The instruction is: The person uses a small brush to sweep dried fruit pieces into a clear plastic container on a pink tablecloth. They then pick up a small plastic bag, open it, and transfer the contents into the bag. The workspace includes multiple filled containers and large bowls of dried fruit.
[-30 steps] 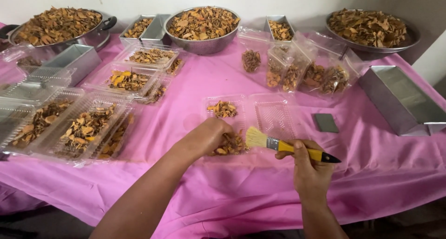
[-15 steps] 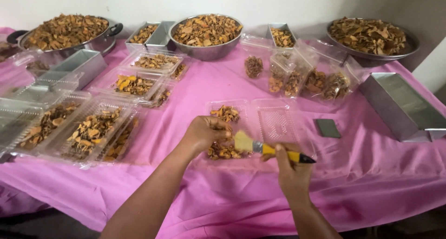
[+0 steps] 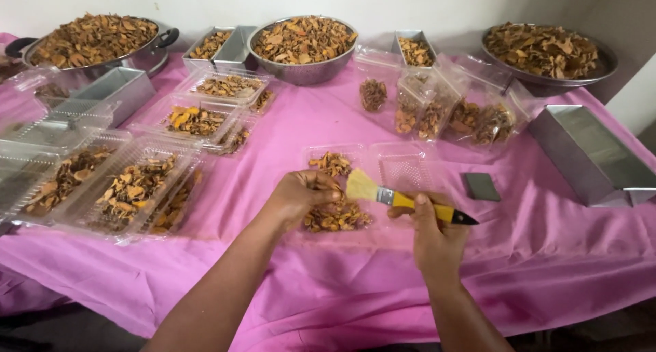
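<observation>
My right hand [image 3: 432, 234] grips a yellow-handled paintbrush [image 3: 403, 200] with pale bristles pointing left. My left hand [image 3: 301, 196] is cupped with fingers curled around a dried orange-brown piece, right at the bristle tip. Both hands hover over an open clear plastic clamshell box [image 3: 403, 167] on the pink tablecloth [image 3: 560, 263]. The box's left half holds dried orange-brown pieces [image 3: 338, 215]; its right half is bare.
Filled clear boxes [image 3: 130, 188] lie at left and more stand at the back right [image 3: 471, 119]. Metal bowls and pans of dried pieces [image 3: 304, 41] line the far edge. A steel rectangular tin [image 3: 591, 154] sits at right, a small dark square pad [image 3: 482, 186] beside the open box.
My left hand has lifted from the pile and closed around a piece. The brush in my right hand has come in to meet it.
</observation>
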